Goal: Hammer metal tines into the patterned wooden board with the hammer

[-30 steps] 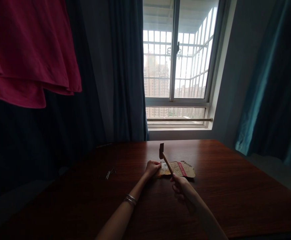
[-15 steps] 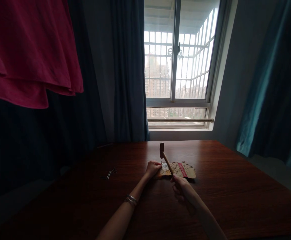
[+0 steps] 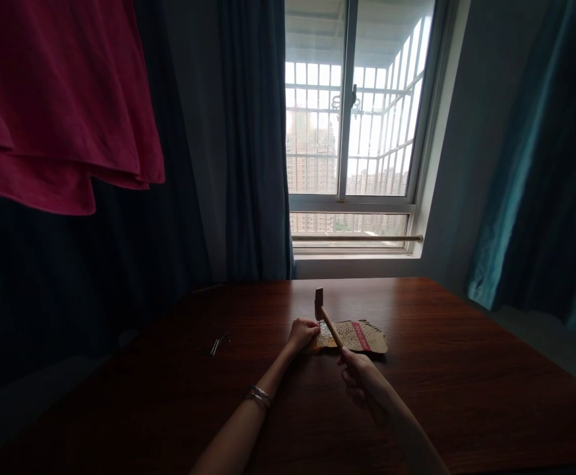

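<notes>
My right hand (image 3: 359,373) is closed around the wooden handle of a small hammer (image 3: 326,318), whose dark metal head stands just above the left end of a tan perforated cardboard piece (image 3: 357,336) with a red stripe. My left hand (image 3: 301,333) rests at that left end, fingers pinched together on something too small to make out, right under the hammer head. A bracelet sits on my left wrist. Both forearms reach over a dark wooden table (image 3: 441,382).
A few thin metal nails (image 3: 217,344) lie on the table to the left. A window (image 3: 352,132) with blue curtains stands behind the table. A red cloth (image 3: 60,105) hangs at the upper left.
The hammer head has dropped slightly toward my left fingertips. My hands otherwise stay in place.
</notes>
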Demonstrator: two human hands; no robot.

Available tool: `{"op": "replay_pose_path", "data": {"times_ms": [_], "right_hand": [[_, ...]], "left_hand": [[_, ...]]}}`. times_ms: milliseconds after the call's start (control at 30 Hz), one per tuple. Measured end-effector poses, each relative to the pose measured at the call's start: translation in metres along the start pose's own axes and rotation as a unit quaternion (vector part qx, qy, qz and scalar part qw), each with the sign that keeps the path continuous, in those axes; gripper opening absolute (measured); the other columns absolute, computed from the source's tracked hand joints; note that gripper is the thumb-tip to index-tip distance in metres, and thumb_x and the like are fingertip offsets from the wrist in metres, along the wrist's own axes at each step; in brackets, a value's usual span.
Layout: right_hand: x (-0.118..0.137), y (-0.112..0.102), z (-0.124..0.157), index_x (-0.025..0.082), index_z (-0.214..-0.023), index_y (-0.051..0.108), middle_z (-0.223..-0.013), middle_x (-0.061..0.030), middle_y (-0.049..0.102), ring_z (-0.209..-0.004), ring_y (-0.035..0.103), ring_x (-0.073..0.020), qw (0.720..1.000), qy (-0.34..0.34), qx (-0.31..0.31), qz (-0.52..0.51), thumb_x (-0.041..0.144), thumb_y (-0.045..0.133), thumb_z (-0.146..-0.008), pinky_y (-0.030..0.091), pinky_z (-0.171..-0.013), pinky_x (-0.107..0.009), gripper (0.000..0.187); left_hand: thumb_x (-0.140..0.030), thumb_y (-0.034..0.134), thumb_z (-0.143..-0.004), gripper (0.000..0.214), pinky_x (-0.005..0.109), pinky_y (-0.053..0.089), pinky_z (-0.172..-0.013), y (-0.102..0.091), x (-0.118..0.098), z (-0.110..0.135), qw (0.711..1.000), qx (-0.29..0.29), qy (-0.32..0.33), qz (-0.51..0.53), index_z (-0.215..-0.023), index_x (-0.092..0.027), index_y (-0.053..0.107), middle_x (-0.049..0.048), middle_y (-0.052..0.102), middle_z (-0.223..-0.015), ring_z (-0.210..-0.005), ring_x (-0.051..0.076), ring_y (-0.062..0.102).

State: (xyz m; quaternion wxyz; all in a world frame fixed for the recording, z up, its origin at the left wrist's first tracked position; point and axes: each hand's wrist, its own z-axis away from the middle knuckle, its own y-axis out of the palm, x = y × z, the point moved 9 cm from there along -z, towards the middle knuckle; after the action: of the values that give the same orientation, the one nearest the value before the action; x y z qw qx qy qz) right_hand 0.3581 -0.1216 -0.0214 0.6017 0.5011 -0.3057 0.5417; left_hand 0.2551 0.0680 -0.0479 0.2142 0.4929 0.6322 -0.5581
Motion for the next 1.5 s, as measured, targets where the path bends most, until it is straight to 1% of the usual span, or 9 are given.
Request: {"op": "replay_pose_path", "data": {"times_ms": [233, 467, 567, 667, 867, 1067, 1233, 1333, 1500], "right_hand": [[0.005, 0.001, 0.001, 0.021, -0.080, 0.042, -0.037, 0.0105, 0.037, -0.022, 0.026, -0.0046, 1.000, -0.004, -0.004, -0.001, 0.051, 0.035, -0.086, 0.012, -0.031, -0.015, 0.031], [-0.003, -0.003, -0.001, 0.021, -0.079, 0.042, -0.037, 0.0109, 0.037, -0.022, 0.026, -0.0042, 1.000, -0.002, -0.007, 0.005, 0.058, 0.043, -0.080, 0.012, -0.030, -0.015, 0.037], [-0.001, -0.002, -0.002, 0.021, -0.080, 0.042, -0.037, 0.0107, 0.038, -0.022, 0.028, -0.0043, 1.000, 0.003, 0.001, 0.003, 0.058, 0.043, -0.080, 0.011, -0.032, -0.014, 0.037], [0.004, 0.001, -0.003, 0.021, -0.080, 0.042, -0.037, 0.0104, 0.039, -0.022, 0.029, -0.0045, 1.000, -0.014, 0.012, -0.003, 0.056, 0.042, -0.082, 0.012, -0.032, -0.014, 0.035], [-0.003, -0.002, -0.003, 0.020, -0.079, 0.043, -0.037, 0.0109, 0.037, -0.022, 0.027, -0.0043, 1.000, -0.006, -0.008, 0.001, 0.059, 0.043, -0.080, 0.010, -0.030, -0.015, 0.038], [0.006, 0.002, 0.000, 0.021, -0.080, 0.042, -0.038, 0.0111, 0.038, -0.023, 0.026, -0.0036, 1.000, -0.013, 0.008, -0.001, 0.058, 0.044, -0.080, 0.011, -0.032, -0.014, 0.037], [-0.005, -0.001, -0.005, 0.021, -0.079, 0.042, -0.037, 0.0108, 0.038, -0.022, 0.026, -0.0041, 1.000, -0.010, 0.000, -0.005, 0.055, 0.041, -0.082, 0.011, -0.029, -0.016, 0.035], [-0.007, -0.003, -0.007, 0.021, -0.078, 0.042, -0.036, 0.0110, 0.037, -0.022, 0.026, -0.0043, 1.000, -0.013, -0.002, -0.005, 0.056, 0.042, -0.081, 0.010, -0.029, -0.016, 0.036], [0.001, -0.003, 0.000, 0.021, -0.079, 0.043, -0.036, 0.0111, 0.038, -0.022, 0.026, -0.0041, 1.000, -0.005, 0.003, -0.015, 0.057, 0.043, -0.080, 0.009, -0.030, -0.015, 0.036]], "left_hand": [[-0.026, 0.062, -0.067, 0.021, 0.023, 0.047, -0.064, 0.002, 0.003, -0.002, 1.000, 0.003, 0.013, 0.007, -0.079, -0.013, 0.074, 0.0066, 0.073, -0.078, -0.070, 0.017, 0.065], [-0.026, 0.062, -0.067, 0.021, 0.023, 0.046, -0.063, 0.002, 0.001, -0.001, 1.000, 0.004, 0.009, 0.008, -0.079, -0.013, 0.074, 0.0069, 0.073, -0.078, -0.068, 0.017, 0.065], [-0.026, 0.062, -0.067, 0.021, 0.023, 0.046, -0.064, 0.000, -0.002, 0.000, 1.000, 0.000, 0.005, -0.003, -0.079, -0.013, 0.074, 0.0064, 0.073, -0.079, -0.070, 0.017, 0.065], [-0.025, 0.062, -0.067, 0.020, 0.023, 0.046, -0.066, -0.001, -0.004, 0.001, 1.000, 0.003, 0.001, -0.007, -0.079, -0.014, 0.074, 0.0059, 0.073, -0.079, -0.071, 0.017, 0.065], [-0.025, 0.062, -0.067, 0.021, 0.024, 0.047, -0.066, 0.000, -0.004, 0.001, 1.000, 0.006, 0.001, 0.001, -0.080, -0.014, 0.074, 0.0069, 0.073, -0.079, -0.072, 0.018, 0.066], [-0.025, 0.064, -0.066, 0.019, 0.023, 0.047, -0.066, 0.000, -0.003, 0.000, 1.000, -0.004, 0.005, -0.003, -0.078, -0.014, 0.074, 0.0064, 0.073, -0.079, -0.072, 0.017, 0.066], [-0.024, 0.063, -0.067, 0.019, 0.023, 0.047, -0.065, 0.001, 0.001, -0.001, 1.000, -0.001, 0.005, -0.003, -0.078, -0.014, 0.074, 0.0062, 0.073, -0.078, -0.070, 0.017, 0.066], [-0.024, 0.062, -0.068, 0.018, 0.023, 0.046, -0.065, 0.001, 0.001, -0.001, 1.000, 0.000, 0.004, -0.011, -0.078, -0.014, 0.074, 0.0058, 0.073, -0.077, -0.069, 0.017, 0.066], [-0.023, 0.064, -0.067, 0.017, 0.023, 0.047, -0.064, -0.001, -0.002, -0.001, 1.000, -0.002, 0.004, -0.004, -0.077, -0.014, 0.074, 0.0066, 0.073, -0.077, -0.069, 0.017, 0.065]]}}
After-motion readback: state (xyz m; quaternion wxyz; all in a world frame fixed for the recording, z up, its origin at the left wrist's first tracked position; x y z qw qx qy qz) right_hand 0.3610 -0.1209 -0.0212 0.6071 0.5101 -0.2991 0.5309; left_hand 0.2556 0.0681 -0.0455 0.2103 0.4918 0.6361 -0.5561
